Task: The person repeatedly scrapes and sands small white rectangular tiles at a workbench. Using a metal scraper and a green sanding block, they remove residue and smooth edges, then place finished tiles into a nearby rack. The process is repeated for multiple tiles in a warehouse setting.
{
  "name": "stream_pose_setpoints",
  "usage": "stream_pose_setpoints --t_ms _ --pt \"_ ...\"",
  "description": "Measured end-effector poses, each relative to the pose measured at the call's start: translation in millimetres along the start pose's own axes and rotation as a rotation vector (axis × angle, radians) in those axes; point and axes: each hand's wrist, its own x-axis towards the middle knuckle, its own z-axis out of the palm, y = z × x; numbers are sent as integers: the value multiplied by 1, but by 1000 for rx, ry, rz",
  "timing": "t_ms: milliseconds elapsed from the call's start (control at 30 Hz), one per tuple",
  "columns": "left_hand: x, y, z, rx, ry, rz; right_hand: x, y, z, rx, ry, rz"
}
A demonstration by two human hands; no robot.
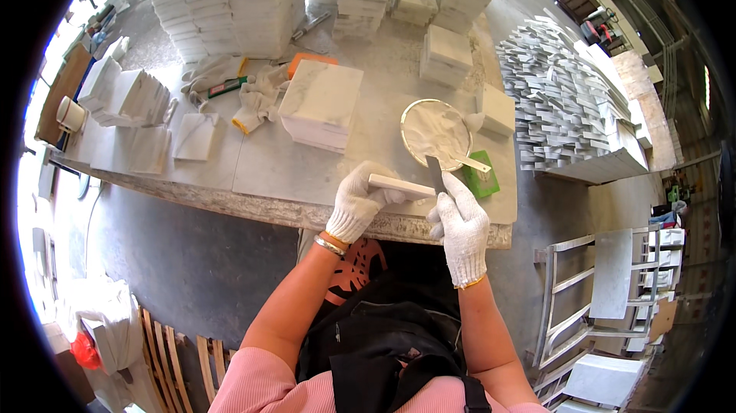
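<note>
My left hand (357, 200), in a white knit glove, is closed around a white marble tile (402, 185) held edge-up over the front edge of the table. My right hand (463, 223), gloved the same way, grips a putty knife (435, 175), its dark flat blade upright at the tile's right end. The knife's handle is mostly hidden by the fingers. Just beyond stands a round bowl (402, 136) of whitish paste, a pale flat stick (470, 163) lying across its rim. Beside it lies a green pad or sheet (486, 183).
A tile stack (320, 99) stands left of the bowl, near an orange object (310, 63), crumpled gloves (257, 99) and a green-handled tool (228, 86). Tall marble stacks (230, 7) line the back. Cut strips (552, 99) fill a pallet at right; metal racks (571, 283) stand below.
</note>
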Motion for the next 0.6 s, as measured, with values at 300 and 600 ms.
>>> stream_pose_setpoints --t_ms 300,600 --pt "3 -5 -1 -175 -1 -58 -10 -7 28 70 -170 9" --pt "3 -4 -2 47 -21 40 -8 -4 -8 41 56 44"
